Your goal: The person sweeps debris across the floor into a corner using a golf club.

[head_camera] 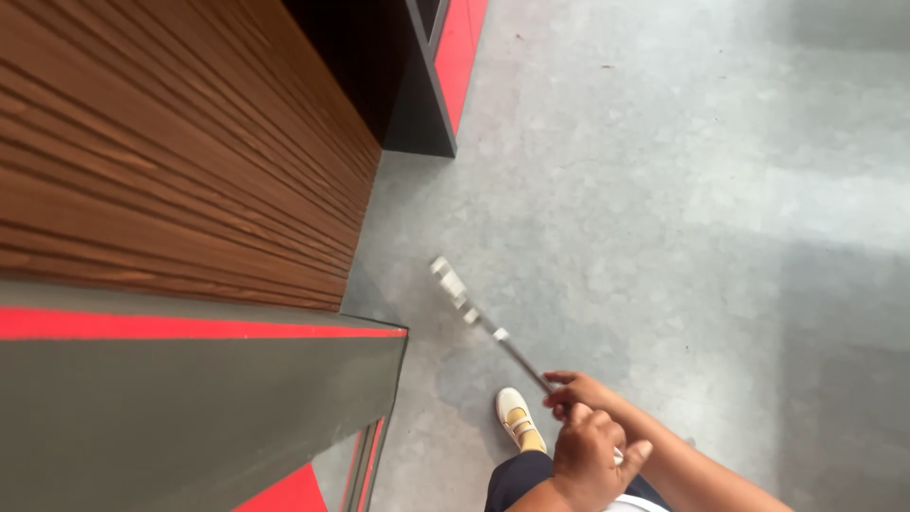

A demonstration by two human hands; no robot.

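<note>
Grey floor (pixel 664 190) fills most of the head view, mottled and bare, with a darker band of shade down its right side; a thin metal pole (pixel 493 332) slants across it from the lower middle up towards the left, its far end carrying pale, blurred fittings that hover just above the floor, too smeared to tell their kind.

Both hands grip the near end of the pole, at the bottom of the picture; the left hand (pixel 590 462) is nearest the camera, its fingers curled together around the shaft, the thumb sticking out to the right; the right hand (pixel 580 389) sits just beyond it, further up the shaft, fingers folded over the metal, its forearm running off to the lower right corner; the two hands touch or nearly touch.

Below the hands stands a foot in a white and yellow shoe (pixel 518 417), planted on the floor just left of the pole, with a dark trouser leg (pixel 517 479) above it.

To the left rises a ribbed brown wooden panel (pixel 171 152); under it runs a dull green ledge (pixel 190 417) edged with a red stripe; at the top stands a dark cabinet (pixel 417 85) with a red side, well apart from the pole.
</note>
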